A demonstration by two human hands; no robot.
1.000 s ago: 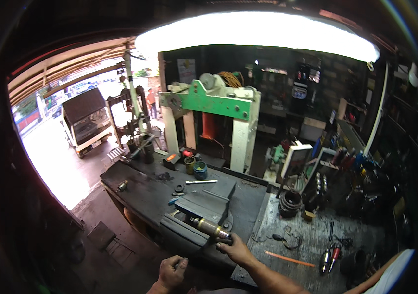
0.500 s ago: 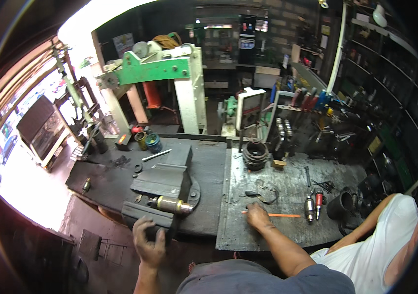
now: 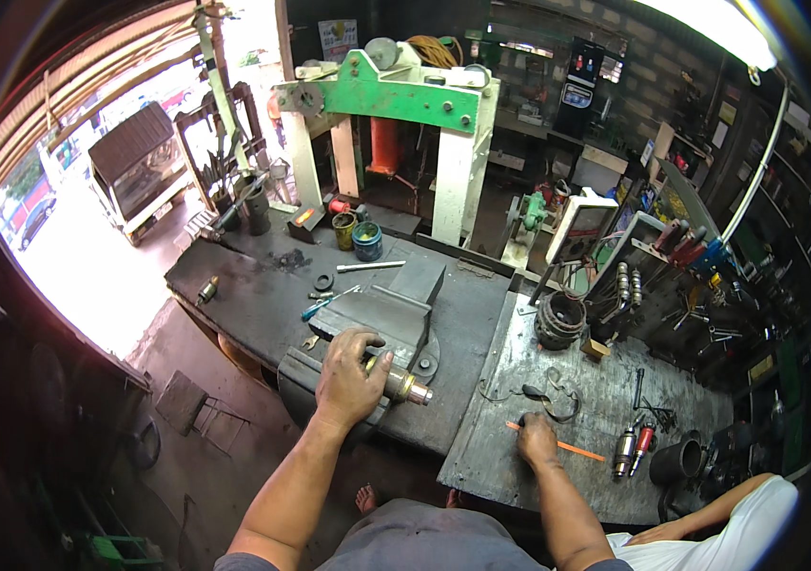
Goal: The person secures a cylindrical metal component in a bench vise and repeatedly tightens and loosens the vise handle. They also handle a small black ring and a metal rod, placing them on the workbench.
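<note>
At the bench vise (image 3: 381, 314), my left hand (image 3: 348, 379) lies over the left end of a brass-coloured and steel cylindrical part (image 3: 403, 384), fingers and thumb curled round it. The part rests across the vise; its stepped right end sticks out past my thumb. On the metal-topped bench to the right, my right hand (image 3: 537, 443) is closed on a thin orange strip (image 3: 578, 451). A short piece of the strip shows left of my fingers, a longer one to the right. A small open-end wrench (image 3: 311, 342) lies by the vise jaws.
A black strap (image 3: 565, 400), a red-handled tool (image 3: 643, 442) and a dark cup (image 3: 674, 463) are on the right bench. Behind the vise lie a metal bar (image 3: 370, 267) and a blue can (image 3: 366, 241). A person in white (image 3: 738, 523) sits close on the right.
My left hand, previously open in front of the vise, has moved forward onto the cylindrical part. My right hand stays on the orange strip. The whole view has shifted with my head.
</note>
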